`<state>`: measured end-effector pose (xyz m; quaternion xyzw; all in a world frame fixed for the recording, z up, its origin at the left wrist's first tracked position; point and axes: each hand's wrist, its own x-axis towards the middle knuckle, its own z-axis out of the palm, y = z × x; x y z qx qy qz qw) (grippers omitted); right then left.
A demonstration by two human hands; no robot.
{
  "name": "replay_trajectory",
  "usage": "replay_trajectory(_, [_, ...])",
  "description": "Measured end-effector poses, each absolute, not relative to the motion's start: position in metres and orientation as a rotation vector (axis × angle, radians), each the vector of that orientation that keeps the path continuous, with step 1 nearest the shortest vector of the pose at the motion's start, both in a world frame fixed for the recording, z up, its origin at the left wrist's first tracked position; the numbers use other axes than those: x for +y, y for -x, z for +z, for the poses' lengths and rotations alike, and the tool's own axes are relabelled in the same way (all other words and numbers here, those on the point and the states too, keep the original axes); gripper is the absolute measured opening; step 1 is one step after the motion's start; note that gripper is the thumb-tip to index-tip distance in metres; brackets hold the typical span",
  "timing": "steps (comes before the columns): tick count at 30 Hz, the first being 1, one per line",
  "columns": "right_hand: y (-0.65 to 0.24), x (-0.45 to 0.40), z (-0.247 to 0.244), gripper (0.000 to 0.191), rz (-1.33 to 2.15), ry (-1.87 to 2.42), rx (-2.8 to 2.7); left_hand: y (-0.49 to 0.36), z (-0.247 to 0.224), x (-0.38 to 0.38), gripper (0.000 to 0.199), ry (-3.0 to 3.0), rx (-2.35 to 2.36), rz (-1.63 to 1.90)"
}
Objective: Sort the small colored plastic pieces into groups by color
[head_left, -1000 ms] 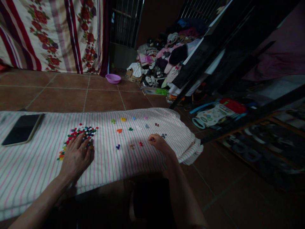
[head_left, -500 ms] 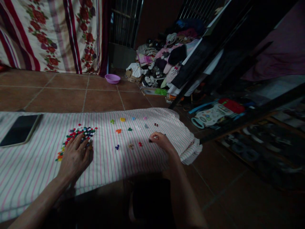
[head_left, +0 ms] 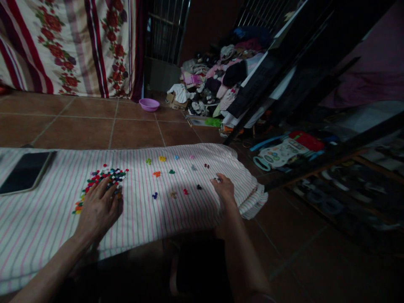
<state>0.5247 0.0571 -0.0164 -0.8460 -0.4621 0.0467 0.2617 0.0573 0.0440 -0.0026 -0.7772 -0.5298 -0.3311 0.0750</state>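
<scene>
My left hand (head_left: 99,202) lies over a pile of small multicoloured beads (head_left: 110,176), its fingers stretched out and touching the near side of the pile. My right hand (head_left: 224,187) is at the right end of the cloth, thumb and fingers apart around a small greyish cluster of beads (head_left: 217,179) that seems to rest on the cloth. Small one-colour clusters lie between the hands: black beads (head_left: 199,187), red beads (head_left: 185,192), tan beads (head_left: 173,195), dark blue beads (head_left: 155,195), orange beads (head_left: 157,174), green beads (head_left: 171,171) and brown beads (head_left: 206,166).
A striped cloth (head_left: 139,219) covers the long work surface. A phone (head_left: 27,171) lies at its left end. Beyond it are a purple basin (head_left: 149,104) on the tiled floor and a heap of clothes (head_left: 217,80). A dark metal frame (head_left: 331,151) runs along the right.
My right hand has moved right from the black beads to the greyish cluster, and its fingers have parted. The black beads now lie uncovered. My left hand has stayed on the pile.
</scene>
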Motion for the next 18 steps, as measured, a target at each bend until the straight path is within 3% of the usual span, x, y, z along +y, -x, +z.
replay_trajectory(7, [-0.516,0.058,-0.015,0.019,0.089,2.255,-1.397,-0.06,-0.002,0.045,0.035,2.309,-1.561,-0.96])
replay_trajectory(18, [-0.513,0.049,-0.009,0.019,0.267,2.207,-1.561,-0.059,0.001,0.044,0.028,2.329,-1.549,-0.984])
